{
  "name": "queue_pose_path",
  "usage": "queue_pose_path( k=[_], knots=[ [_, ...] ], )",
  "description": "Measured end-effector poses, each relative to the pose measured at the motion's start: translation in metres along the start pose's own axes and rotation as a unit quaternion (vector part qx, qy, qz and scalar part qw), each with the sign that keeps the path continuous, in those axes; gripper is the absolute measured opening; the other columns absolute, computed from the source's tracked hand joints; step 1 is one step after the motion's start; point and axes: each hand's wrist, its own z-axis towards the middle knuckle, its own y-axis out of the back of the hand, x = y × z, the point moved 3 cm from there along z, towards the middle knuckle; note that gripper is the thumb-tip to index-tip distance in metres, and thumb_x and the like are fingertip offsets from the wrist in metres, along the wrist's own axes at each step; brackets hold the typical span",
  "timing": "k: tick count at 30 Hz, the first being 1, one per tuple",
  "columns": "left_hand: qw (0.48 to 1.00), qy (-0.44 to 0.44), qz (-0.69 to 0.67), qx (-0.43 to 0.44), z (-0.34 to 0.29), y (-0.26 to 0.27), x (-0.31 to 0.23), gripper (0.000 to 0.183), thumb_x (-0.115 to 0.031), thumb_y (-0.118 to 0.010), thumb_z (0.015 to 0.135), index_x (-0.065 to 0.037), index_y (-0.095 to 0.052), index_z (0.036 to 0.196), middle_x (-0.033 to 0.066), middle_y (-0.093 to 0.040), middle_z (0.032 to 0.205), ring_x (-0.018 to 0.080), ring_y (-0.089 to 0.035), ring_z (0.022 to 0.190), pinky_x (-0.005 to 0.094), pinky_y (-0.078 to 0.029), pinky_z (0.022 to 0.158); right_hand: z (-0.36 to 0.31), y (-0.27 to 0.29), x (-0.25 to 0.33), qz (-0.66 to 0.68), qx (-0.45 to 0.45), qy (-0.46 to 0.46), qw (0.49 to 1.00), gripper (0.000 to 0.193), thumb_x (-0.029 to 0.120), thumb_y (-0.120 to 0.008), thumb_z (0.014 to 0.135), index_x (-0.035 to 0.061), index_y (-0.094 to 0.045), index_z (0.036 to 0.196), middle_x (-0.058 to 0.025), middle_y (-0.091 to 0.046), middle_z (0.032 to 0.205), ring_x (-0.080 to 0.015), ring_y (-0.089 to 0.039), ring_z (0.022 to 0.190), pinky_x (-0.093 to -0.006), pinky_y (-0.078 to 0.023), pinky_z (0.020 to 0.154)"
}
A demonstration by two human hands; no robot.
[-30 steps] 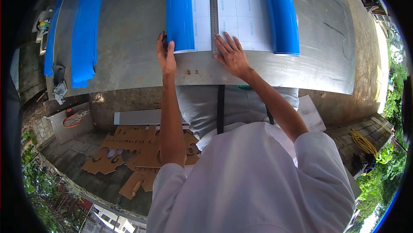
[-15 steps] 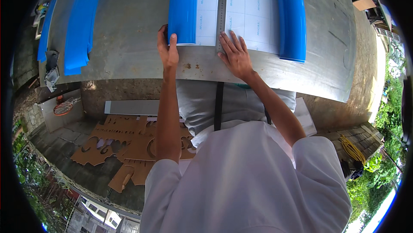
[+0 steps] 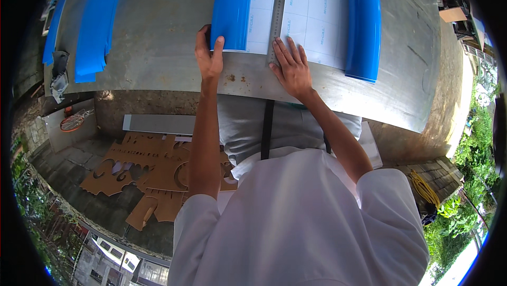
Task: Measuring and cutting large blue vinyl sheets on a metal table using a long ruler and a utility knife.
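A sheet of blue adhesive vinyl lies on the metal-topped table with its white printed backing (image 3: 307, 17) facing up. Its left side curls over into a glossy blue roll (image 3: 231, 14), and its right side into another curl (image 3: 364, 27). A long steel ruler (image 3: 279, 9) runs lengthwise down the middle of the backing. My left hand (image 3: 210, 56) holds the near end of the left roll, thumb on top and fingers round its outer side. My right hand (image 3: 291, 69) lies flat with fingers stretched, over the near end of the ruler and the backing beside it.
Blue vinyl strips (image 3: 97, 27) lie on the table's left side, near a crumpled dark-and-grey scrap (image 3: 59, 77). Below the table edge (image 3: 380, 118), cut-out brown boards (image 3: 153, 162) and a grey panel (image 3: 158, 123) rest on the floor. A yellow coiled cord (image 3: 424, 188) is at right.
The whole view has shifted and tilted slightly. Both hands keep nearly the same places on the vinyl roll and the ruler.
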Motion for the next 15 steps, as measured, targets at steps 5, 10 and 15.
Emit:
queue_pose_path(
  k=[5, 10, 15],
  knots=[
    [1.000, -0.018, 0.013, 0.008, 0.0000, 0.0000, 0.0021, 0.057, -0.040, -0.060, 0.091, 0.009, -0.051, 0.118, 0.0229, -0.060, 0.104, 0.0297, -0.061, 0.092, 0.0399, -0.050, 0.077, 0.0005, 0.0026, 0.0012, 0.010, -0.011, -0.001, 1.000, 0.057, 0.038, -0.051, 0.096, 0.0104, -0.038, 0.144, -0.0040, -0.035, 0.152, -0.0294, -0.026, 0.142, -0.0507, -0.023, 0.115],
    [0.999, -0.025, 0.021, 0.005, 0.0003, -0.0004, 0.0038, 0.056, -0.040, -0.061, 0.090, 0.008, -0.051, 0.117, 0.0223, -0.060, 0.103, 0.0295, -0.061, 0.090, 0.0400, -0.050, 0.075, -0.0011, 0.0009, 0.0017, 0.011, -0.012, -0.003, 1.000, 0.058, 0.038, -0.053, 0.095, 0.0104, -0.039, 0.144, -0.0039, -0.036, 0.151, -0.0296, -0.027, 0.142, -0.0510, -0.024, 0.115],
    [0.999, -0.022, 0.027, 0.003, 0.0001, -0.0009, 0.0017, 0.055, -0.039, -0.062, 0.090, 0.008, -0.052, 0.116, 0.0220, -0.060, 0.102, 0.0292, -0.061, 0.088, 0.0399, -0.050, 0.073, -0.0006, 0.0011, 0.0001, 0.020, -0.010, -0.008, 1.000, 0.059, 0.038, -0.055, 0.094, 0.0110, -0.040, 0.144, -0.0036, -0.036, 0.151, -0.0290, -0.027, 0.142, -0.0506, -0.023, 0.115]
  ],
)
